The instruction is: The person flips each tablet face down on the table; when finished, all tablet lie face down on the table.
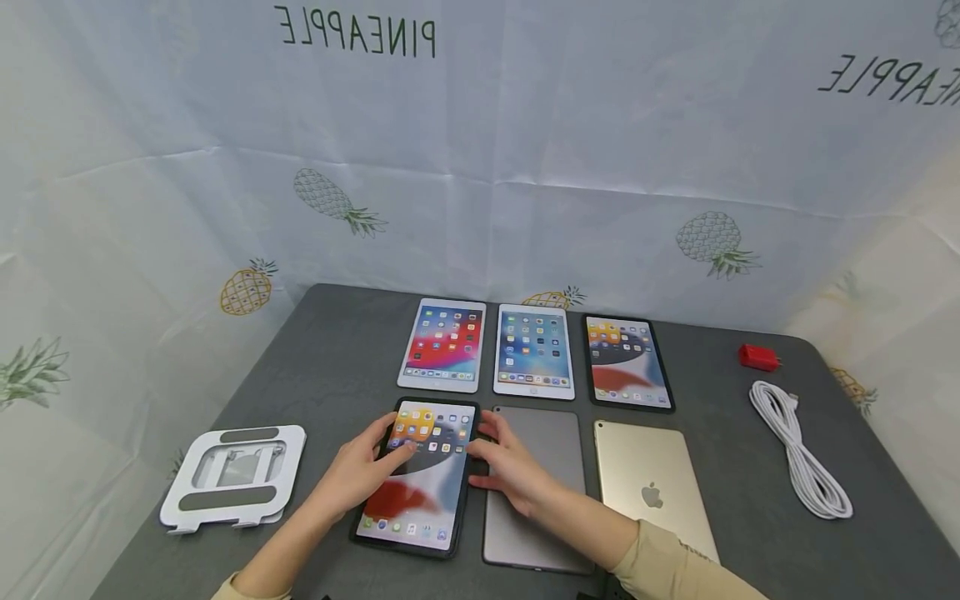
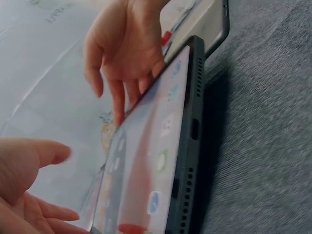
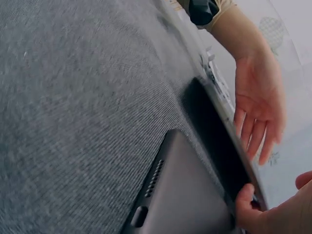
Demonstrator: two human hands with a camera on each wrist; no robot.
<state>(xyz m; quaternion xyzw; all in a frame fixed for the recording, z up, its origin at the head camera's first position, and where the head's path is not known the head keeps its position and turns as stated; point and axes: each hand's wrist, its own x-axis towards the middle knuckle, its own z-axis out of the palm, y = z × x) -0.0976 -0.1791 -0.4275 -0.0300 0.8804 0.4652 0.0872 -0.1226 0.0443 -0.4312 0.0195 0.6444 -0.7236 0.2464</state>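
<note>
A black-rimmed tablet (image 1: 420,492) lies face up between my two hands, its screen lit. My left hand (image 1: 358,468) has its fingers along the tablet's left edge, and its thumb reaches over the screen. In the left wrist view that thumb stands clear of the glass. At the right edge, my right hand (image 1: 516,468) touches the tablet with its fingertips, thumb raised in the left wrist view. A dark band of shadow shows under the tablet in both wrist views. Beneath my right forearm lies a grey tablet (image 1: 543,450), back side up; its speaker edge fills the right wrist view's foreground.
Three lit tablets form a back row: one white (image 1: 442,346), another white (image 1: 534,350), one black (image 1: 628,362). A gold tablet (image 1: 652,475) lies face down at right. A white folding stand (image 1: 232,498) sits left. Far right are a red charger (image 1: 759,357) and coiled white cable (image 1: 802,462).
</note>
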